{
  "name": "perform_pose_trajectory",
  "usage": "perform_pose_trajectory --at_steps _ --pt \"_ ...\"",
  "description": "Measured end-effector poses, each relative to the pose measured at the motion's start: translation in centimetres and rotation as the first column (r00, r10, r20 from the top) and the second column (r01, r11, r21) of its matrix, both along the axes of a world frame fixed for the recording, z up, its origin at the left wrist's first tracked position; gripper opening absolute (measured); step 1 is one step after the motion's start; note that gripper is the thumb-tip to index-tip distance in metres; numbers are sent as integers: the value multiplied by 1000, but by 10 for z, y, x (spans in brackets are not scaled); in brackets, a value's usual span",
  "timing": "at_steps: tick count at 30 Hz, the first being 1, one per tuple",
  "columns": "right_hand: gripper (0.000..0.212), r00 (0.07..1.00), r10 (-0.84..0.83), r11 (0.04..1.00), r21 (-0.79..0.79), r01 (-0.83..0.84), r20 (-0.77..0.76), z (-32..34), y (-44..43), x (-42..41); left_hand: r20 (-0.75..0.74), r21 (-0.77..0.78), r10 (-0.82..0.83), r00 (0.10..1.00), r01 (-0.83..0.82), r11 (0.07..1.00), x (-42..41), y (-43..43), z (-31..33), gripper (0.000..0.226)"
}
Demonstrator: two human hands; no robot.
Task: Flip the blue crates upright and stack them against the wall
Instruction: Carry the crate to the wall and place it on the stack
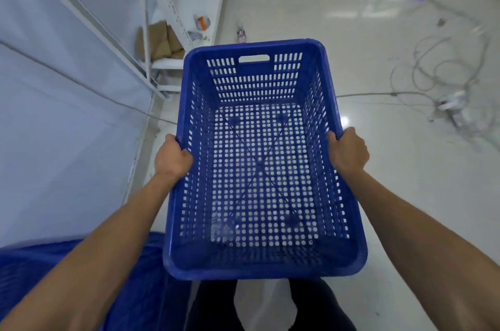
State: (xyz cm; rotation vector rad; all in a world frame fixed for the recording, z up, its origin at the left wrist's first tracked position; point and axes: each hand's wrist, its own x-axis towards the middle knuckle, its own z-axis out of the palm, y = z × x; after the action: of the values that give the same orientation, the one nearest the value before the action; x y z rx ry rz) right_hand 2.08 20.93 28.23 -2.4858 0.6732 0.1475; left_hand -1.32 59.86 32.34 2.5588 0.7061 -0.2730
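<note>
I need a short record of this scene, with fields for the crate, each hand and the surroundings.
crate: blue crate, open side up, empty, carried above the floor
left grip: left hand grips its left long rim
right grip: right hand grips its right long rim
lower left: blue plastic, blurred, kind unclear
floor at right: cables, loose
left side: wall

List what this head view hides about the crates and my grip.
Head view only:
- Blue mass, lower left: blurred, cut by frame edge, crossed by left forearm; crate count unreadable.
- Left hand, right hand: fingers hidden behind the blue crate's rim.
- Orange-white shelf item: too small to name.
</note>
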Motion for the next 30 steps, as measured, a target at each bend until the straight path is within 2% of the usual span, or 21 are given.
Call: perform_pose_trajectory --at_steps 3,7,16,21,26,30 --pt "30 995 88 996 -1 -88 46 42 -5 -7 92 4 67 993 -67 998 -33 -7 48 19" --pt "30 969 238 971 21 -240 66 86 4 -14 101 42 201 974 -206 978 -86 -7 98 25" --pt "36 847 523 852 -16 -524 96 164 75 -43 181 30 472 863 -485 874 -233 18 163 25" --pt "39 753 646 761 -37 -647 123 204 132 -77 262 -15 592 762 -610 792 -322 35 200 25" --pt "41 628 753 652 -97 -752 196 243 195 -128 349 -117 703 620 -715 689 -424 48 229 16" --pt "44 478 845 523 -180 -833 240 274 245 -182 380 -208 781 496 -777 594 -514 48 244 14"
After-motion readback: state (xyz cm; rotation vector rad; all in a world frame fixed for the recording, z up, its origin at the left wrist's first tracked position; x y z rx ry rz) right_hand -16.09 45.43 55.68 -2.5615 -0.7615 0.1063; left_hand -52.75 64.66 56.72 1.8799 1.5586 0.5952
